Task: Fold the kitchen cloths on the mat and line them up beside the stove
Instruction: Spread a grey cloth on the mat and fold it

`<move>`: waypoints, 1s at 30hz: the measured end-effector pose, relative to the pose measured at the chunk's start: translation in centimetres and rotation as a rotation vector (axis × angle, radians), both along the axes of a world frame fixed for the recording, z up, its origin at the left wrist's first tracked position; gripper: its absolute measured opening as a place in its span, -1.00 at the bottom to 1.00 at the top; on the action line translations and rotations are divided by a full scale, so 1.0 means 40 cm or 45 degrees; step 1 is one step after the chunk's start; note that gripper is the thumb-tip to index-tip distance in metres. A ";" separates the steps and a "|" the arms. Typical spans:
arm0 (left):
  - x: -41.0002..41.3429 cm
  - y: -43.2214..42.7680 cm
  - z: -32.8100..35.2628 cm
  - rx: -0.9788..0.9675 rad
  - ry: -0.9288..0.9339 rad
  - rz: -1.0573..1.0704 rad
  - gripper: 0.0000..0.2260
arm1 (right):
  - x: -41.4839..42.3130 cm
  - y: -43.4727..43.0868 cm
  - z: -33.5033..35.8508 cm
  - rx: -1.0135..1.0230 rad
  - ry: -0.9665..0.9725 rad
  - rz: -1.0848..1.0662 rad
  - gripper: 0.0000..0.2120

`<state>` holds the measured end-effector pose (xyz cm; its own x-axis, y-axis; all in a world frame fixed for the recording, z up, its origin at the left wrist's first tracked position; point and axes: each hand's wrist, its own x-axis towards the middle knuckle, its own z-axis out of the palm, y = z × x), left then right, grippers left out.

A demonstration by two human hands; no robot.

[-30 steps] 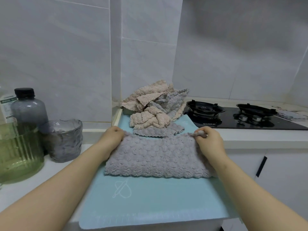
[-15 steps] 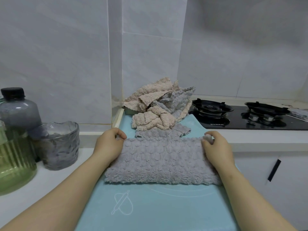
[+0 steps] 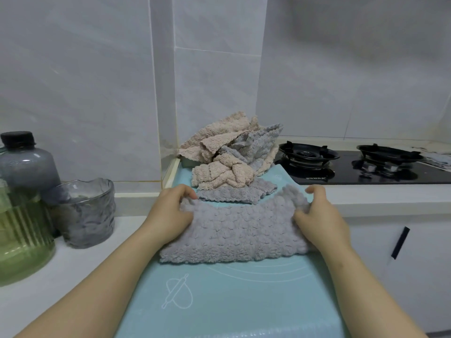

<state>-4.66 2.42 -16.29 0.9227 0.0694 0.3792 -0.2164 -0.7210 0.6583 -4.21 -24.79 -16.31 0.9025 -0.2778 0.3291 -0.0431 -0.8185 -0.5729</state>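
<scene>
Left grip [image 3: 170, 211] and right grip [image 3: 317, 219] are each pinching a far corner of the grey cloth [image 3: 239, 232]. It is lying on the blue mat [image 3: 219, 293], with the crumpled pile [image 3: 227, 176] sitting just behind.

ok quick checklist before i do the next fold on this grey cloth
1. Left hand grips the far left corner of the grey cloth: ok.
2. Right hand pinches the far right corner: ok.
3. Far edge level between the hands: not ok, it sags in the middle and the right corner is raised higher.
4. Bare mat in front of the cloth to work on: ok.
5. Unfolded pile apart from the cloth: ok, a strip of mat shows between them.
6. Right end of the cloth on the mat: cannot tell, the hand covers it.
</scene>
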 end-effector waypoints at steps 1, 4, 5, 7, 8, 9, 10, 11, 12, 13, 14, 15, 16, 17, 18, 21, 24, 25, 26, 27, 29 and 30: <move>0.003 -0.003 0.000 -0.046 -0.065 0.014 -0.71 | 0.002 -0.001 0.000 0.001 -0.088 -0.022 -0.56; 0.011 0.007 -0.022 0.073 -0.010 0.033 -0.76 | 0.004 -0.009 -0.010 -0.118 -0.010 -0.064 -0.53; 0.011 0.011 -0.031 0.218 0.030 0.068 -0.78 | 0.005 -0.013 -0.014 -0.175 0.076 -0.083 -0.52; 0.003 0.009 -0.035 0.481 -0.182 0.181 -0.77 | 0.003 -0.018 -0.015 -0.204 0.176 -0.126 -0.50; -0.005 -0.002 -0.028 0.504 -0.347 0.171 -0.75 | 0.002 -0.020 -0.012 -0.185 0.206 -0.141 -0.51; -0.015 -0.014 -0.018 0.475 -0.429 0.099 -0.69 | 0.000 -0.021 -0.008 -0.167 0.240 -0.144 -0.51; -0.026 -0.028 -0.007 0.444 -0.375 -0.015 -0.58 | -0.003 -0.020 -0.004 -0.153 0.280 -0.135 -0.52; -0.034 -0.041 -0.006 0.431 -0.237 -0.160 -0.46 | -0.004 -0.017 -0.002 -0.136 0.321 -0.122 -0.53; -0.037 -0.052 -0.014 0.499 -0.043 -0.272 -0.37 | -0.006 -0.016 -0.002 -0.117 0.351 -0.110 -0.55; -0.036 -0.059 -0.025 0.657 0.144 -0.327 -0.37 | -0.008 -0.014 -0.002 -0.099 0.364 -0.102 -0.58; -0.038 -0.065 -0.034 0.816 0.298 -0.342 -0.42 | -0.009 -0.015 -0.003 -0.082 0.354 -0.095 -0.62; -0.039 -0.069 -0.038 0.923 0.387 -0.340 -0.47 | -0.010 -0.016 -0.004 -0.056 0.325 -0.091 -0.66; -0.040 -0.072 -0.038 0.958 0.428 -0.341 -0.49 | -0.010 -0.017 -0.004 -0.019 0.288 -0.088 -0.70; -0.041 -0.074 -0.037 0.961 0.436 -0.337 -0.49 | -0.009 -0.018 -0.005 0.013 0.253 -0.086 -0.71; -0.040 -0.073 -0.040 0.956 0.426 -0.325 -0.45 | -0.008 -0.019 -0.007 0.030 0.225 -0.085 -0.70; -0.035 -0.064 -0.042 0.956 0.236 -0.297 -0.20 | -0.001 -0.023 -0.017 0.066 0.135 -0.100 -0.63; -0.045 -0.067 -0.038 0.987 0.355 -0.389 -0.44 | 0.009 -0.027 -0.027 0.121 0.055 -0.088 -0.62; -0.048 -0.069 -0.038 0.984 0.404 -0.412 -0.49 | 0.011 -0.026 -0.026 0.180 0.020 -0.082 -0.63; -0.050 -0.070 -0.039 0.983 0.413 -0.419 -0.51 | 0.008 -0.023 -0.023 0.250 -0.014 -0.076 -0.64; -0.048 -0.069 -0.041 0.968 0.392 -0.417 -0.51 | 0.006 -0.019 -0.019 0.320 -0.052 -0.069 -0.65; -0.042 -0.064 -0.031 0.904 0.305 -0.390 -0.46 | -0.005 -0.005 -0.003 0.407 -0.155 -0.040 -0.68; -0.037 -0.059 -0.024 0.814 0.235 -0.346 -0.39 | -0.010 0.007 0.009 0.421 -0.219 -0.014 -0.69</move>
